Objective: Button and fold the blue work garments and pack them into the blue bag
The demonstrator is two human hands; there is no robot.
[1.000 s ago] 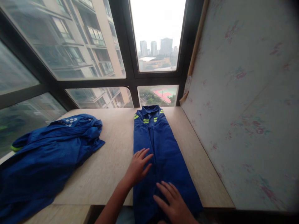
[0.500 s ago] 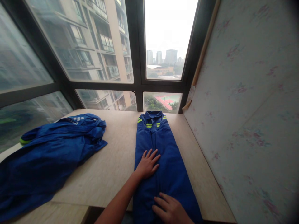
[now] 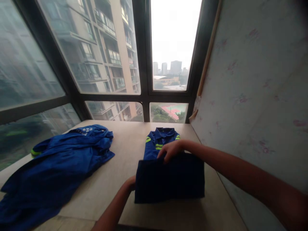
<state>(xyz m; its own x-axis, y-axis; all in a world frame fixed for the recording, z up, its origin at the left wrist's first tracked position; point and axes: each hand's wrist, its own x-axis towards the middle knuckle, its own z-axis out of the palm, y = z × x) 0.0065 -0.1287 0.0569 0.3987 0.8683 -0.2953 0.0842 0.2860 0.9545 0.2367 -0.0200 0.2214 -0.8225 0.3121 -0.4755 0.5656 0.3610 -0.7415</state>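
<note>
A blue work coverall (image 3: 169, 179) with a collar and yellow-green strips lies in front of me, its lower part doubled up toward the collar. My right hand (image 3: 171, 150) reaches over from the right and grips the upper edge of the raised fold, thumb and fingers bent around the cloth. Behind the fold's left side is my left hand (image 3: 131, 182); only its wrist and back edge show, and its fingers are hidden by the cloth.
A second blue garment (image 3: 60, 166), crumpled and with a yellow-green cuff, lies on the pale tabletop (image 3: 103, 183) at left. Dark-framed windows (image 3: 144, 64) stand along the back. A flowered wall (image 3: 252, 96) borders the right side.
The coverall's lower part has been lifted and folded away from me. My right hand has moved up to the fold's top edge; my left has slid from the middle to behind the left side.
</note>
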